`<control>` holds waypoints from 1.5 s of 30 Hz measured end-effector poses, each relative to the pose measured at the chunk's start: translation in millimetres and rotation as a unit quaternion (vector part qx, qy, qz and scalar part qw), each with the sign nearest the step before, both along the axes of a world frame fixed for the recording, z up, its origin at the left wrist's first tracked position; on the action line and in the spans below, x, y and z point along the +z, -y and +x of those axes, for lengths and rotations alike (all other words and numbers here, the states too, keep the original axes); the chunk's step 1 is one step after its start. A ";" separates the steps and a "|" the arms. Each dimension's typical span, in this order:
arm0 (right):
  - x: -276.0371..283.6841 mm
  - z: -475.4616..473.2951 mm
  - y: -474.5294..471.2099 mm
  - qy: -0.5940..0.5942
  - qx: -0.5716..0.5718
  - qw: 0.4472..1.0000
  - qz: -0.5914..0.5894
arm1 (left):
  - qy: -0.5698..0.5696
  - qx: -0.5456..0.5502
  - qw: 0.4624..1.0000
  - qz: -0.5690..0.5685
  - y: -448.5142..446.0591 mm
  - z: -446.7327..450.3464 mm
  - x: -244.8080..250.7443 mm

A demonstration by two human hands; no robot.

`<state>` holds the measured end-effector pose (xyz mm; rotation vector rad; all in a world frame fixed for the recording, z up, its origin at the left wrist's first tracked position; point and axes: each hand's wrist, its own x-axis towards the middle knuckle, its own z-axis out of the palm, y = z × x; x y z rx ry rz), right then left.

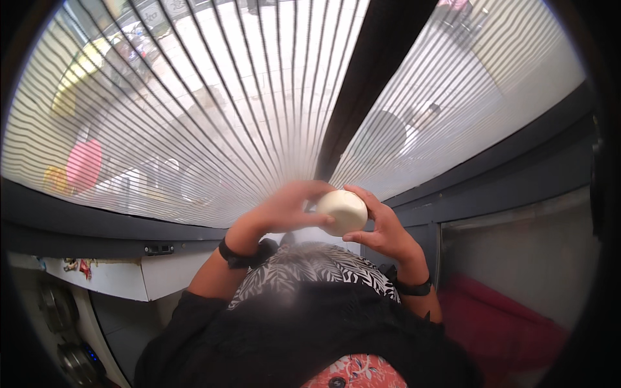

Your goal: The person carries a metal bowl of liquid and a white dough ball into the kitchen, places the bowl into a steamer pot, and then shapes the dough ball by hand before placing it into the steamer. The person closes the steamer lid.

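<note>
Between my two hands is a rounded, cream-coloured object [342, 213] with a smooth surface and a flattened, ring-marked end. It may be a small bowl or a lidded tub; the picture does not settle which. My left hand [291, 208], blurred by motion, has its thumb against the near left side and its fingers behind the upper left. On the other side my right hand [385, 230] grips the object with thumb below and fingers along the far right edge. A dark band circles each wrist. Below the hands lies black-and-white leaf-patterned cloth [315, 264] over my front.
A striped glass pane [233, 106] in a dark frame stands ahead, crossed by a thick dark upright [364, 82]. At left is a white ledge [170, 279]; beneath it are round metal appliances [77, 361]. Dark red fabric [495, 325] lies behind a panel at right.
</note>
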<state>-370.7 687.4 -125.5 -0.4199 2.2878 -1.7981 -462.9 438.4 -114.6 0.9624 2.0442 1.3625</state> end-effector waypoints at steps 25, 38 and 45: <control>-33.4 -11.6 -94.5 -0.042 0.021 0.999 -0.012 | 0.181 0.023 0.983 0.030 -98.4 6.2 -37.8; 85.5 26.3 76.9 0.016 0.016 1.000 -0.001 | -0.009 0.013 0.999 0.042 71.1 41.9 69.5; 129.2 41.2 97.5 -0.022 0.034 0.998 0.050 | 0.025 -0.014 0.999 0.037 87.2 59.7 103.8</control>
